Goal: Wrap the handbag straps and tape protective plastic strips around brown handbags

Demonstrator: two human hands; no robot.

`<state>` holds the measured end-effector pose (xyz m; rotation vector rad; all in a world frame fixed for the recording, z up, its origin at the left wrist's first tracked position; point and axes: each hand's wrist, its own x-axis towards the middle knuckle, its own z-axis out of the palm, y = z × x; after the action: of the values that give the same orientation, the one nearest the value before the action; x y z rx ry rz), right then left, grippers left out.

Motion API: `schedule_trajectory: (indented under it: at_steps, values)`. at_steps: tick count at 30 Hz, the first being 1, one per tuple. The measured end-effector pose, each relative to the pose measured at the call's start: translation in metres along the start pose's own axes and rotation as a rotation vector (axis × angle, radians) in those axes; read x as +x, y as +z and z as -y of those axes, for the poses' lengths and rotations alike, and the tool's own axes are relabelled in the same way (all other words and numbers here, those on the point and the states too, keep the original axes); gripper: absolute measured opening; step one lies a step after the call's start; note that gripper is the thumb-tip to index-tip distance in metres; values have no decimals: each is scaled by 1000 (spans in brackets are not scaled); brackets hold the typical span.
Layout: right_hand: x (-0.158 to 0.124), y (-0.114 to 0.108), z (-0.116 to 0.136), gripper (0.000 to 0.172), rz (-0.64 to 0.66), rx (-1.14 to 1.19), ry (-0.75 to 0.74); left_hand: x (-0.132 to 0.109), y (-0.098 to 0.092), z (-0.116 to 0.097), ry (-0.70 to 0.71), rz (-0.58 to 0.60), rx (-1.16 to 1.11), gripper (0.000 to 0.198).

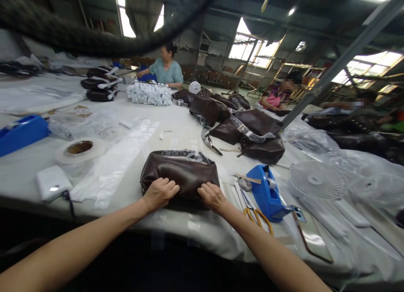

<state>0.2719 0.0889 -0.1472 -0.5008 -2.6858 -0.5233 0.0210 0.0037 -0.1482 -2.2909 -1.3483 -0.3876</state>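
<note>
A dark brown leather handbag [179, 168] lies on the pale-covered table close to its front edge. Its strap, wrapped in clear plastic [195, 156], rests along the far side. My left hand [160, 193] is closed on the near side of the bag, left of its middle, with the fingers curled into the leather. On the right part of the same side, my right hand [212, 196] grips in the same way. Both thumbs are hidden. To the right of the bag lie scissors with yellow handles [259, 218].
A blue tape dispenser [268, 195], a phone [312, 235] and a white fan [317, 180] are on the right. Several brown bags [249, 128] are piled behind. On the left are a roll of clear film [80, 151], a white device [53, 183] and another blue dispenser [23, 134]. Co-workers sit beyond.
</note>
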Motion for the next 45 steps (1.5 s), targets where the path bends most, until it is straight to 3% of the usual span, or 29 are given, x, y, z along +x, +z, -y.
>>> schedule_trajectory:
  at_steps: [4,7,13,17,23,28,32,37,40,45]
  values:
    - [-9,25,5,29,-61,23,53,-7,19,-5,-6,-15,34,17]
    - [-11,31,9,27,-89,49,76,-8,23,-7,-17,-3,65,19]
    - [-14,18,4,16,-62,136,113,-13,-11,17,1,59,82,4]
    - [-23,-2,-9,13,32,205,93,-31,-35,46,-59,107,61,33]
    - [-28,-28,-24,16,148,192,115,-46,-44,78,-6,180,-41,44]
    - [-29,-23,-23,17,136,153,164,-47,-38,86,-12,164,-161,28]
    - [-35,-3,-12,11,110,167,160,-51,-14,77,-16,150,-157,17]
    - [-42,13,-4,15,90,183,164,-59,13,68,-28,112,-141,12]
    - [-38,9,-12,17,111,203,171,-55,10,74,-22,109,-148,12]
    - [-29,-5,-29,9,177,213,218,-44,-12,88,-19,139,-193,18]
